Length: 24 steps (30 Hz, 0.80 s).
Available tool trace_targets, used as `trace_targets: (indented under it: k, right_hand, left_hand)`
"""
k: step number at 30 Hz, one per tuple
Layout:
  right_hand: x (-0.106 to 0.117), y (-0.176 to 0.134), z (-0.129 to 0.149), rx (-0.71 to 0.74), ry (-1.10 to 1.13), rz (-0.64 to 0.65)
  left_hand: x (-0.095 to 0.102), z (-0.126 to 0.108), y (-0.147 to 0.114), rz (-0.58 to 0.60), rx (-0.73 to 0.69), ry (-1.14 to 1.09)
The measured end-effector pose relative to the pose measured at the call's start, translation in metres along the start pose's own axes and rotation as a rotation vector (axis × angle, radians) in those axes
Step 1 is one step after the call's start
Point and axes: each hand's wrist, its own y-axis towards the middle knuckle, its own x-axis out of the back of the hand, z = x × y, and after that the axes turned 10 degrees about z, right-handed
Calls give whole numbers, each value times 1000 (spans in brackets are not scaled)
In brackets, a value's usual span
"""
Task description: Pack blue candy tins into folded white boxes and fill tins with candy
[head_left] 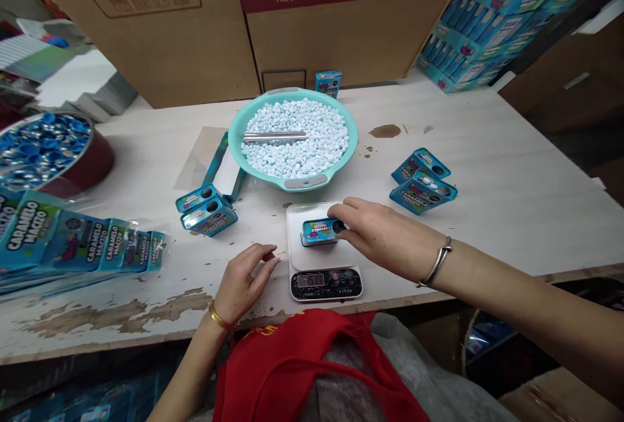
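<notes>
A small blue candy box (319, 231) marked "CARAMELO MACIZO" stands on the white plate of a digital kitchen scale (322, 258). My right hand (375, 235) pinches the box at its right end, by the dark round hole in its top. Left of the scale, my left hand (246, 279) hovers low over the table with fingers loosely bent, thumb and forefinger apart, nothing between them. Behind the scale sits a turquoise bowl (237, 157) full of small pale candies, a shiny metal scoop (274, 138) lying across them.
Two candy boxes (208, 211) stand at left, two more boxes (423, 181) at right. A red tub (90, 165) holds blue caps. Flat printed sleeves (78, 240) lie at the left. Large cartons (341, 38) close off the back; stacked blue display boxes (487, 32) rise at far right.
</notes>
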Motion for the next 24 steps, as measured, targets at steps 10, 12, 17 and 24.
trace_targets:
  k: [10,12,17,24]
  right_hand:
    - [5,7,-31,110,663,-155]
    - [3,7,-37,104,799,-131]
    - [-4,3,-30,113,587,-175]
    - [-1,0,-19,120,519,-255]
  left_hand:
    - [-3,6,1,27,34,-17]
    - [-4,8,2,35,43,-25]
    - [-7,9,6,54,49,-19]
    - [-8,11,9,62,46,-23]
